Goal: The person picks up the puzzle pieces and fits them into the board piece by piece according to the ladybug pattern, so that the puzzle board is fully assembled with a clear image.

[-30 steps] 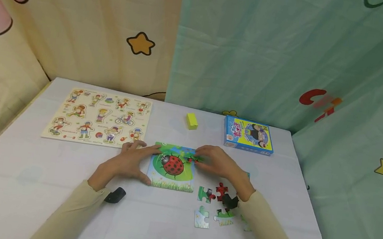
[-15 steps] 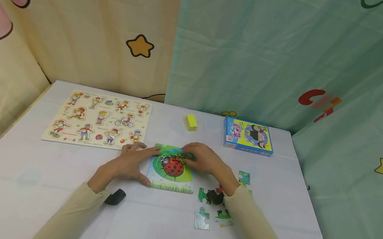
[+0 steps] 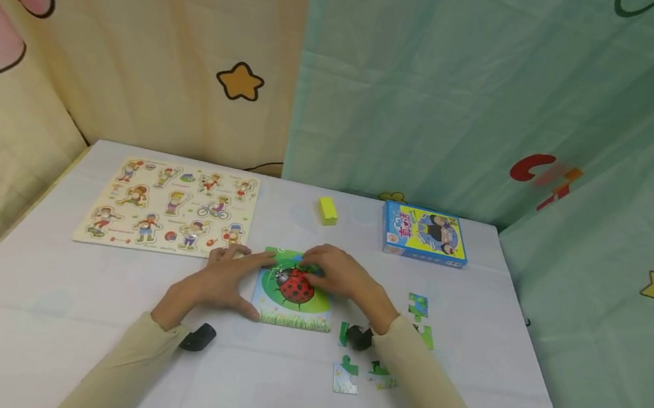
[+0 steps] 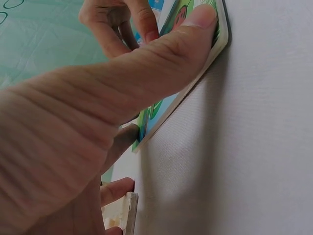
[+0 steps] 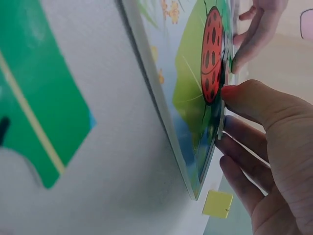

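A square puzzle board (image 3: 292, 318) with a red ladybug picture lies on the white table. My left hand (image 3: 219, 283) rests at its left side, thumb on the near corner and index finger on the far one, fingers spread. Over the board's far part, my right hand (image 3: 337, 272) pinches a puzzle piece (image 5: 220, 128) between thumb and fingertips. In the right wrist view that piece shows edge-on, close over the picture. Loose puzzle pieces (image 3: 346, 378) lie right of the board, some hidden under the right forearm.
A wooden board with sports figures (image 3: 163, 209) lies at the back left, close to the left fingers. Behind the puzzle stands a yellow block (image 3: 328, 211). A blue and yellow box (image 3: 425, 234) lies at the back right. Curtains hang beyond the table.
My right hand has moved left over the ladybug board with the puzzle piece, from its right edge toward its far middle. More loose pieces at the right are uncovered. The left hand stays put.
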Demonstrator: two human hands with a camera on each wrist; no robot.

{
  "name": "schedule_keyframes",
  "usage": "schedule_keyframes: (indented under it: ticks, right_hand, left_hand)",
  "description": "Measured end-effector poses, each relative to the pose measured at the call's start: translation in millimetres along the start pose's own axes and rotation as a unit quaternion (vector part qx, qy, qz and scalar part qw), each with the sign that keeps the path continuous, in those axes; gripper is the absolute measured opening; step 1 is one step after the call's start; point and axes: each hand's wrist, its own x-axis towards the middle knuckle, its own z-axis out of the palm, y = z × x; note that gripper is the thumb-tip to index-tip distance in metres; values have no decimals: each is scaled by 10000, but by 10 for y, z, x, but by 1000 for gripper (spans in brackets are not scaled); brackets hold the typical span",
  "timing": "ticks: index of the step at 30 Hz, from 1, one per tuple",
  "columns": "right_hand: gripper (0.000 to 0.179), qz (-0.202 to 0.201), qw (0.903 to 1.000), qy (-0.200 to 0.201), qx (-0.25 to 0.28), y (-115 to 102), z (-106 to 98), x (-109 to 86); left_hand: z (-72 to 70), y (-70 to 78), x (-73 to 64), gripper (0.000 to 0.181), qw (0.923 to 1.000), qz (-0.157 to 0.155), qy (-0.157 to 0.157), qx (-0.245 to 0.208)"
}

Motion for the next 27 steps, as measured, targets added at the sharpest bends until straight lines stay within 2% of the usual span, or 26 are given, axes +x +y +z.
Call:
schedule_keyframes:
  ticks: [5,9,12,15,17,23,27]
  right_hand:
    - [28,-56,9999,87,-125,-13,-3,-13]
    - [28,-108,9997,152,-137,-20,-7,-15]
    - [28,-110,9997,124,-160,-22,-5,-5]
    - [30,-111,9997,63,-208,-17,3,5]
    - [31,-128,9996,11,-264,-13,8,9]
    - [32,-202,9984,-62,-521,-8,19,14]
    - [30,-194,9985,53,-511,-9,32,14]
  left_hand:
    - [-5,-8,28,97,9997,36,-51,240]
    - [10,-6,55,75,9990,172,100,407]
    - [35,2,84,56,9980,386,281,409]
    - [66,18,111,45,9973,458,450,370]
    - [88,29,123,42,9963,487,547,452]
    - [158,59,153,45,9891,663,697,1119]
    - [169,92,157,48,9884,753,728,1101]
